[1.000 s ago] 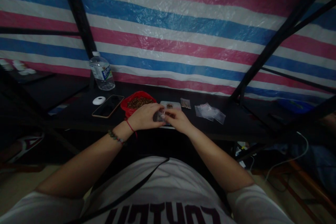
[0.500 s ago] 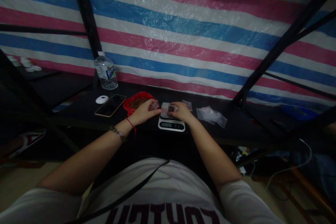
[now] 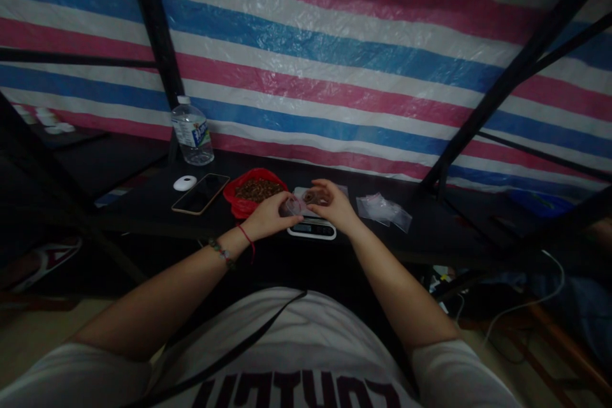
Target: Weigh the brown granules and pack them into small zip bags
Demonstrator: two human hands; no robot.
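My left hand [image 3: 269,217] pinches a small clear zip bag [image 3: 292,206] at the left side of a white digital scale [image 3: 313,231]. Over the scale's plate, the fingers of my right hand [image 3: 335,205] curve around a small clear container with brown bits [image 3: 314,196]; its exact shape is blurred. The container is close to the bag's mouth, and I cannot tell whether they touch. Left of the scale, a red plastic bag [image 3: 233,190] lies open, full of small brown pieces [image 3: 258,189]. My left wrist wears a beaded bracelet and a red cord.
Several clear zip bags [image 3: 384,210] lie right of the scale on the black table [image 3: 329,172]. At left are a phone [image 3: 201,193], a white rounded case [image 3: 185,183] and a clear bottle [image 3: 192,132]. Dark metal posts [image 3: 155,25] frame a striped plastic sheet [image 3: 306,64].
My left hand has moved right with the zip bag, from beside the red bag to the scale. My right hand has shifted slightly and turned the container towards it.
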